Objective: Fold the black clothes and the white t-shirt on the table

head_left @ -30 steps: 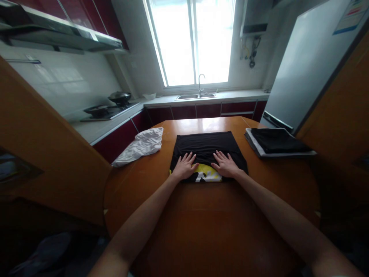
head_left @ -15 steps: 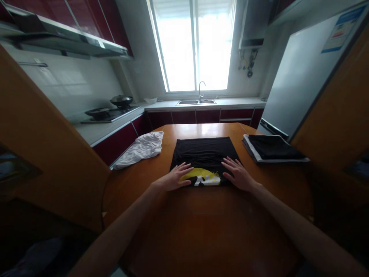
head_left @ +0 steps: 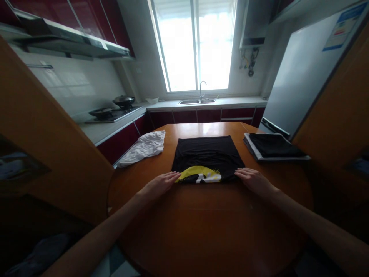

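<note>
A black folded shirt (head_left: 206,154) with a yellow and white print along its near edge lies flat in the middle of the round wooden table (head_left: 210,227). My left hand (head_left: 160,183) rests flat on the table at the shirt's near left corner, fingers stretched toward the cloth. My right hand (head_left: 253,179) lies flat at the near right corner, fingertips touching the shirt's edge. Neither hand holds anything.
A crumpled white garment (head_left: 142,147) lies at the table's left edge. A stack of folded dark and grey clothes (head_left: 272,147) sits at the right. Behind are a counter with a sink (head_left: 197,101), a stove with pans (head_left: 113,109) and a fridge (head_left: 302,73).
Both hands slid outward from the middle of the shirt to its near corners, leaving the yellow print uncovered. The view dropped a little.
</note>
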The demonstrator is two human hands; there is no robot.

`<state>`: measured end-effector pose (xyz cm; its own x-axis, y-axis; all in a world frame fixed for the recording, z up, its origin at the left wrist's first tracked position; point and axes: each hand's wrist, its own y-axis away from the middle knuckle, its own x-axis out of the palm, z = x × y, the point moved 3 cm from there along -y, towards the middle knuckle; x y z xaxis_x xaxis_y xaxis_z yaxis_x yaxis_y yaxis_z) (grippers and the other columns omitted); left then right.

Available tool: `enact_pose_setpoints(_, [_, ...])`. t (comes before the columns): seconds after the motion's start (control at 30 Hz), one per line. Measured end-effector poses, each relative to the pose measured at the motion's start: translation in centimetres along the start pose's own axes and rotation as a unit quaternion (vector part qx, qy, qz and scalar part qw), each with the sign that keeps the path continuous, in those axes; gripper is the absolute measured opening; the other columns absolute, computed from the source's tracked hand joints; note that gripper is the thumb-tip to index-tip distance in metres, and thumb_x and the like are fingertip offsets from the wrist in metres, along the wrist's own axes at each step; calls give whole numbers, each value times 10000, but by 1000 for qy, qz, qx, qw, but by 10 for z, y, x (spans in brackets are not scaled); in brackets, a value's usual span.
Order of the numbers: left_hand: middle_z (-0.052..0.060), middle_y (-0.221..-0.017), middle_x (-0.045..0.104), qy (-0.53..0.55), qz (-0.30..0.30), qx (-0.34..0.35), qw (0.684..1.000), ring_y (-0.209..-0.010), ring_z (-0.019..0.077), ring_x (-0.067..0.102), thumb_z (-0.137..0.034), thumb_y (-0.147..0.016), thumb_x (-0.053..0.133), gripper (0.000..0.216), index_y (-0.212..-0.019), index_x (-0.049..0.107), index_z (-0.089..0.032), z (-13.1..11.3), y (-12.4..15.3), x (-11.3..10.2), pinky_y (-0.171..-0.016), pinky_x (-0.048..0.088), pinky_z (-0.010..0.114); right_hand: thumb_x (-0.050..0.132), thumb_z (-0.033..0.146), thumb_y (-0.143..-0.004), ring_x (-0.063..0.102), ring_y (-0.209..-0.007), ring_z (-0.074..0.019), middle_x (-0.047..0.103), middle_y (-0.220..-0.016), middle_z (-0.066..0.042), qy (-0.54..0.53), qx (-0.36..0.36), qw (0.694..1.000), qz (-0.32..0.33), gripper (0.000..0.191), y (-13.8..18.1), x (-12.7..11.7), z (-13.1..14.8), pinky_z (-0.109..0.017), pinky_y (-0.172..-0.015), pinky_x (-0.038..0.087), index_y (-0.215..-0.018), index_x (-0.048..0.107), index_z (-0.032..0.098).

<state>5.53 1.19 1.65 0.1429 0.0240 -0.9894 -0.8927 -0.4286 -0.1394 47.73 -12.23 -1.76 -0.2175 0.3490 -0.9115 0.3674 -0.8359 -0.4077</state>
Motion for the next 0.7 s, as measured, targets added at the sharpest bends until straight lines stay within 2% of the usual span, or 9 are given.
enact_pose_setpoints(0.17, [72,-1370,639,24,11,-21,999,-1227,196,625,22,-842,457,653,-1437,558,-227,-1,-8,-1,-1102,486,310,478,58,-935,702,-1124,-252,734,-1229,-107,26,41,999,-3,383,1,2,-1,-418,-1007,557,-1182,737,197])
enact_pose_setpoints(0.3, [77,-1314,664,21,1,-21,1000,-1211,201,624,-9,-842,481,559,-1340,628,-214,5,-11,5,-1108,475,327,489,81,-940,705,-1119,-254,730,-1237,-108,21,48,998,-16,361,2,4,-3,-420,-1001,558,-1174,739,193])
enact_pose_setpoints(0.53, [81,-1231,676,4,-57,-61,996,-1180,244,610,-45,-818,529,530,-1303,623,-237,-1,-15,11,-1079,483,413,523,55,-892,708,-1121,-247,734,-1230,-101,2,59,998,-28,385,4,4,-3,-418,-1010,554,-1172,744,201])
enact_pose_setpoints(0.7, [64,-1196,672,14,-71,-56,996,-1102,221,633,-107,-885,544,377,-1211,654,-263,7,-16,13,-1001,515,376,537,62,-883,700,-1139,-236,728,-1249,-90,-11,78,997,-23,394,4,2,-3,-407,-1031,541,-1187,739,210])
